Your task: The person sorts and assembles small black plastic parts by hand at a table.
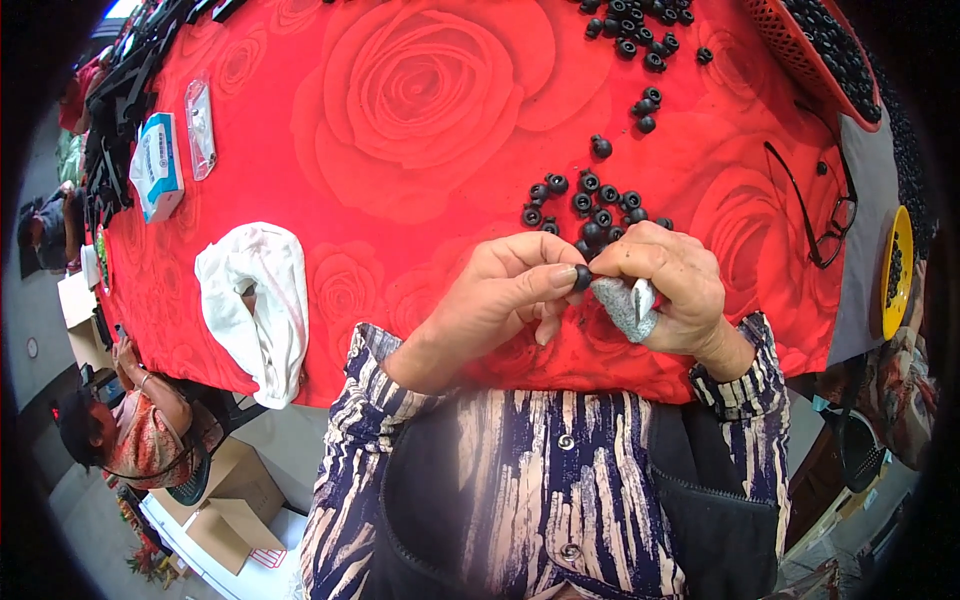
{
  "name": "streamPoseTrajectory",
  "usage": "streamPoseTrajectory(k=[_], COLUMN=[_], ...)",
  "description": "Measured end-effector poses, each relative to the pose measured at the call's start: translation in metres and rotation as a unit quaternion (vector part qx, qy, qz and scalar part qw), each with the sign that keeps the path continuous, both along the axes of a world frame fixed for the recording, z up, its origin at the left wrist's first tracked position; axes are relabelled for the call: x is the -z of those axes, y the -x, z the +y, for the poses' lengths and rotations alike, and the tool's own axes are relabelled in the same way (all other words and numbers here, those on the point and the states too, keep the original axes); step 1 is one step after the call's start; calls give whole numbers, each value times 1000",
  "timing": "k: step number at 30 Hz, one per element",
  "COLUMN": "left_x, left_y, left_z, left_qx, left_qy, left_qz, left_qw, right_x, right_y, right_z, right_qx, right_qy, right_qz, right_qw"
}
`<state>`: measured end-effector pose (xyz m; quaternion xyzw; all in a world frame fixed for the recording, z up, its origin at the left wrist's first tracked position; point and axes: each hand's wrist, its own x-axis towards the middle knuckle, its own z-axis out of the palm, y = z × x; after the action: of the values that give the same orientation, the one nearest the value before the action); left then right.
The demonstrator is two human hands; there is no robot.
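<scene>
1. The left hand (500, 290) pinches a small black rubber piece (581, 277) between thumb and forefinger, just above the near edge of the bench (400, 180), which is covered in a red rose-print cloth.
2. The right hand (665, 285) meets it, fingers closed around a narrow metal tool (641, 297); one finger wears a grey wrap (622, 308).
3. A loose heap of like black pieces (590, 205) lies just beyond both hands.
4. A red basket (815, 50) of more pieces sits at the far right corner.
5. Black-framed glasses (825, 205) rest by the right edge.
6. A white cloth (255, 300) hangs over the near edge, to the left.
</scene>
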<state>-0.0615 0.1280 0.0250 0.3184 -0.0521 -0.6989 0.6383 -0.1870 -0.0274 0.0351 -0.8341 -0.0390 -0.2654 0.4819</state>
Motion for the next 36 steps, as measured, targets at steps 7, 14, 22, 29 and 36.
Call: streamPoseTrajectory(k=[7, 14, 22, 29, 36], left_x=[-1, -7, -4, 5, 6], left_y=[1, 2, 2, 3, 1], left_z=[-4, -2, -1, 1, -2], left_qx=[-8, -3, -10, -39, -41], left_qy=[-8, -1, 27, 24, 31], left_qz=[-81, -236, -79, 13, 23], left_qw=[997, 972, 996, 999, 998], right_x=[0, -3, 2, 3, -5], right_y=[2, 1, 0, 1, 0], right_z=[-2, -1, -4, -2, -8], right_qx=[6, -16, 7, -3, -25], right_qy=[61, 61, 16, -26, -52], right_qz=[-4, 20, 76, 56, 82], right_qw=[998, 998, 997, 998, 995])
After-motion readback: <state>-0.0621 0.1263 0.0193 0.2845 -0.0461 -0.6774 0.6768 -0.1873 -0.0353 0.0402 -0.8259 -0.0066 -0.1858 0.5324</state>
